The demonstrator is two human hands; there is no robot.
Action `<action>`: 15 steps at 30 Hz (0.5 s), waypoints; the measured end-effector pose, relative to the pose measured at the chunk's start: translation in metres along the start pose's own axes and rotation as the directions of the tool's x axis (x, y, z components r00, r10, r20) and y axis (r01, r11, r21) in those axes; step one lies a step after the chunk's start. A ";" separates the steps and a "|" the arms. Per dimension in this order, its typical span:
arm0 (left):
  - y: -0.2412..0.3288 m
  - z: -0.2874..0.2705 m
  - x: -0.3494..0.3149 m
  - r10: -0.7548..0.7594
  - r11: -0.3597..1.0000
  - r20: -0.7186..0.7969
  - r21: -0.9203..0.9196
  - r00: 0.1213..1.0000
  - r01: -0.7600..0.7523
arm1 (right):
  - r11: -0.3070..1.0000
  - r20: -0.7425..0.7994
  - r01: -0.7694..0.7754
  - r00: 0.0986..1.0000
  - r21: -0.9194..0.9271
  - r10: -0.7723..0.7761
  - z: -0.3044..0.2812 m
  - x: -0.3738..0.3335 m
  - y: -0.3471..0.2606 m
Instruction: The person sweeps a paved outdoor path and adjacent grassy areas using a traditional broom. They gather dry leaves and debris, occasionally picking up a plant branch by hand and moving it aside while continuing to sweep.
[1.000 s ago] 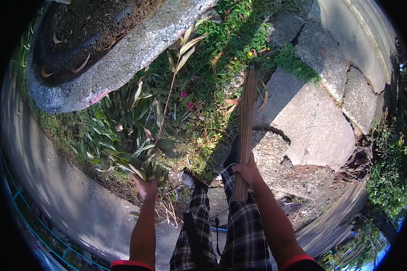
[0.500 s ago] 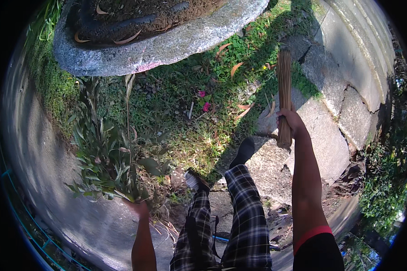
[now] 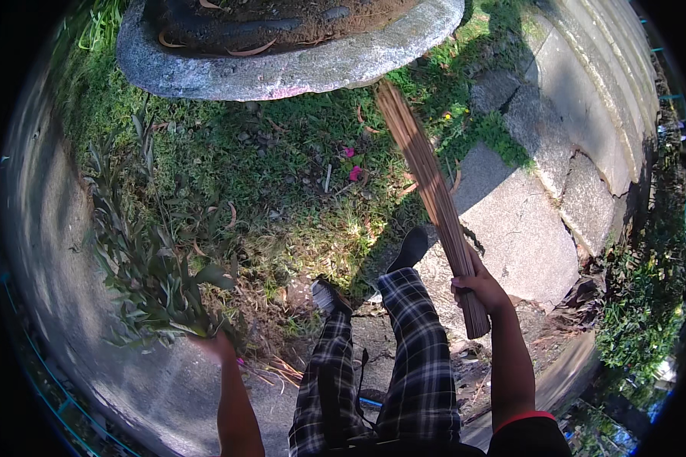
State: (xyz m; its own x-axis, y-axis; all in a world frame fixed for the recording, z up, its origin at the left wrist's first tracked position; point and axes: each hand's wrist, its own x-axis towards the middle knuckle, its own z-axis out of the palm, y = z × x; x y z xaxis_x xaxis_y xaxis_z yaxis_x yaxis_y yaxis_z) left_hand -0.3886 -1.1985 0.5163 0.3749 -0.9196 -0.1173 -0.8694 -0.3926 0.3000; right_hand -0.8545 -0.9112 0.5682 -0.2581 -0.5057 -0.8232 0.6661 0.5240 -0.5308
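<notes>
My right hand (image 3: 483, 289) is closed around the lower part of a stick broom (image 3: 425, 179), a long tight bundle of thin brown sticks. The broom tilts up to the left, and its far end comes close to the stone planter's rim. In my left hand (image 3: 219, 348) is a bunch of leafy branches (image 3: 156, 286), gripped at the stems. The leaves spread up and to the left over the grass edge and the pavement. My left fingers are partly blurred and hidden by stems.
A large stone planter (image 3: 229, 82) with soil stands at the far side. Grass (image 3: 282, 164) with fallen leaves and pink petals (image 3: 354, 174) lies ahead of my feet. Cracked concrete slabs (image 3: 520, 228) lie to the right, curving pavement (image 3: 49, 228) to the left. Dry stalks (image 3: 282, 372) lie near my left foot.
The broom has gone from upright to slanting left as my right hand came nearer to me. My left hand and the leafy branches have shifted slightly left.
</notes>
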 end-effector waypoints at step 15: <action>-0.048 -0.009 0.085 -0.092 0.986 -0.298 -0.163 0.950 0.045 | 0.918 -0.103 -0.317 0.932 0.238 0.349 0.099 0.013 0.110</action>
State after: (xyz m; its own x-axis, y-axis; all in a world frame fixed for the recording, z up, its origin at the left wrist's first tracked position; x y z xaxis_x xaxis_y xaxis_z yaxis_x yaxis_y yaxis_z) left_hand -0.3118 -1.2573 0.5003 0.5325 -0.8343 0.1430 -0.7876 -0.4264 0.4448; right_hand -0.7157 -0.9277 0.5191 -0.0807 -0.2175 -0.9727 0.8601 0.4780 -0.1782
